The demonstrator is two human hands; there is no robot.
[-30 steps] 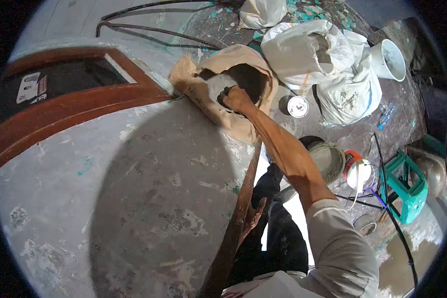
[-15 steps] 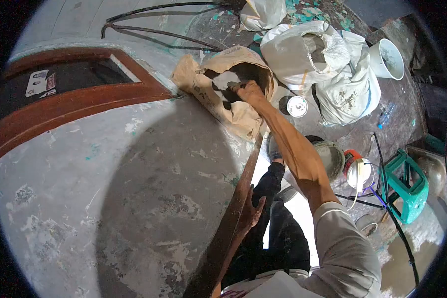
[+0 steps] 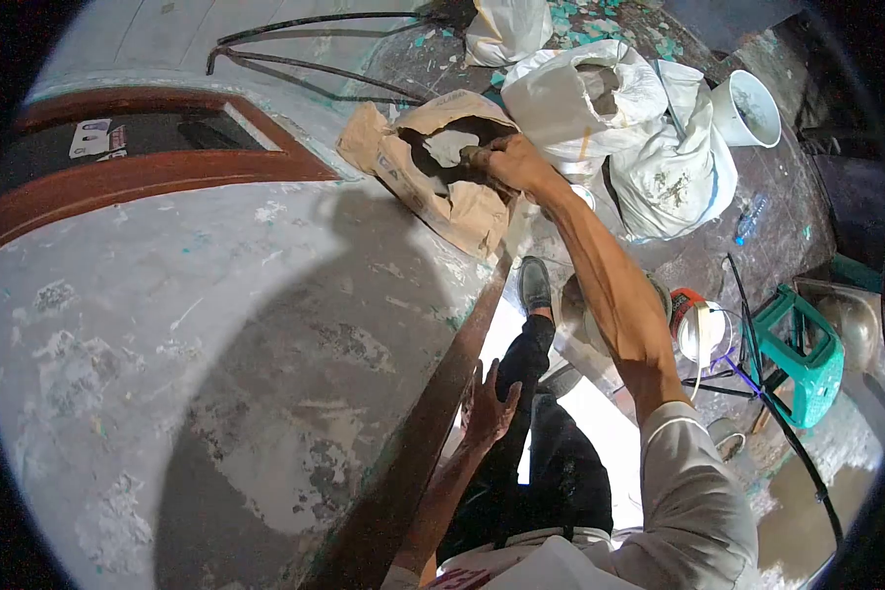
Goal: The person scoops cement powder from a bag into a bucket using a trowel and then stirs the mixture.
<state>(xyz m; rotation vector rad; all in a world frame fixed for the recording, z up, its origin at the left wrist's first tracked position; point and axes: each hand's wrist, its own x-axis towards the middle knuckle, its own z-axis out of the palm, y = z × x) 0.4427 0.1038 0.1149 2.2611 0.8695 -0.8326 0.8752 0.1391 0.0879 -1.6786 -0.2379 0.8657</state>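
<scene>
My right hand reaches over the torn mouth of a brown paper sack. Its fingers are closed around a tool with a pale, broad blade; the blade sits inside the opening, and I cannot tell its exact kind. Dark shadow hides much of the sack's inside. Lower down, my left hand hangs with fingers apart and nothing in them. It is beside a brown wooden edge and overlaps my dark trouser leg in this view.
White woven sacks and a white bucket stand beyond the paper sack. To the right are a red and white container, a green plastic stool and thin black poles. A patchy grey wall with a brown-framed window fills the left.
The view has shifted slightly. My right hand and the pale blade have moved a little within the sack's mouth. My left hand shows more fully beside the wooden edge, and my shoe has come into view.
</scene>
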